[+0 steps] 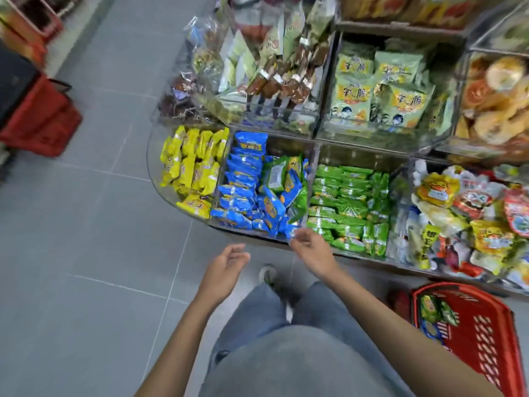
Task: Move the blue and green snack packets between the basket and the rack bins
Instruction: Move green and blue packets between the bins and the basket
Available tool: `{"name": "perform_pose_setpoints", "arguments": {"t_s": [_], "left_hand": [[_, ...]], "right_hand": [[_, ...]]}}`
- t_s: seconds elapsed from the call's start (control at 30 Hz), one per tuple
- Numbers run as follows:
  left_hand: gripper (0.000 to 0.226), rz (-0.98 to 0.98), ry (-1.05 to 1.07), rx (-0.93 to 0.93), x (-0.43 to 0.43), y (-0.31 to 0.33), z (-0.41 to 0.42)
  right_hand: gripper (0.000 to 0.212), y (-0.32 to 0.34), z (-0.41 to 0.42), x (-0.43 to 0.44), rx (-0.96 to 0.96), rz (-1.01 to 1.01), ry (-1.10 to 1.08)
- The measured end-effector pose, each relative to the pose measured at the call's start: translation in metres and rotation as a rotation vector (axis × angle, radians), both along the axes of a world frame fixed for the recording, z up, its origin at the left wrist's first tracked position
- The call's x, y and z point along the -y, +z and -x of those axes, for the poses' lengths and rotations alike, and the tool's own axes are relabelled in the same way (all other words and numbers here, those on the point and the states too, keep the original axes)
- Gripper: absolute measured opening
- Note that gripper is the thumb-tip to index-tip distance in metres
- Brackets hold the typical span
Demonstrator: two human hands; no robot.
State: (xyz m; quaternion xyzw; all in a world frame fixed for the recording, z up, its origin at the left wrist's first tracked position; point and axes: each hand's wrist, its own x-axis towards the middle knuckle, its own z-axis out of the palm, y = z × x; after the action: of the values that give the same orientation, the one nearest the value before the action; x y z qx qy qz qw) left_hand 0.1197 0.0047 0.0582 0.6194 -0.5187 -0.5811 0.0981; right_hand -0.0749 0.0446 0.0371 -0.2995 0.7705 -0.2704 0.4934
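While both hands are empty, I judge this a gap between loads. Right hand [312, 249] hovers at the front edge of the rack [357, 257], fingers loosely curled, pinching nothing. Left hand [229, 265] hangs beside it over the floor, fingers relaxed, holding nothing.

Blue packets [243, 193] fill a front-row bin, with green strays [276, 174] among them. Green packets [349, 207] pack the next bin rightward. Basket [492, 339] sits on the floor at my right, near the rack's front edge, with a few mixed packets [432, 309] inside.

Next move calls for one of two reaches: down to the basket, or in for the strays.
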Motion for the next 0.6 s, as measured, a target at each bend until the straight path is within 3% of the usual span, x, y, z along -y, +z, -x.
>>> {"name": "perform_pose_setpoints", "arguments": {"t_s": [0.4, 0.6], "left_hand": [[0.016, -0.047, 0.073, 0.076, 0.047, -0.037, -0.003], [0.016, -0.024, 0.103, 0.064, 0.055, -0.031, 0.012]], "right_hand": [[0.043, -0.086, -0.017, 0.103, -0.255, -0.202, -0.012], [0.029, -0.062, -0.001, 0.098, -0.279, -0.069, -0.023]]}}
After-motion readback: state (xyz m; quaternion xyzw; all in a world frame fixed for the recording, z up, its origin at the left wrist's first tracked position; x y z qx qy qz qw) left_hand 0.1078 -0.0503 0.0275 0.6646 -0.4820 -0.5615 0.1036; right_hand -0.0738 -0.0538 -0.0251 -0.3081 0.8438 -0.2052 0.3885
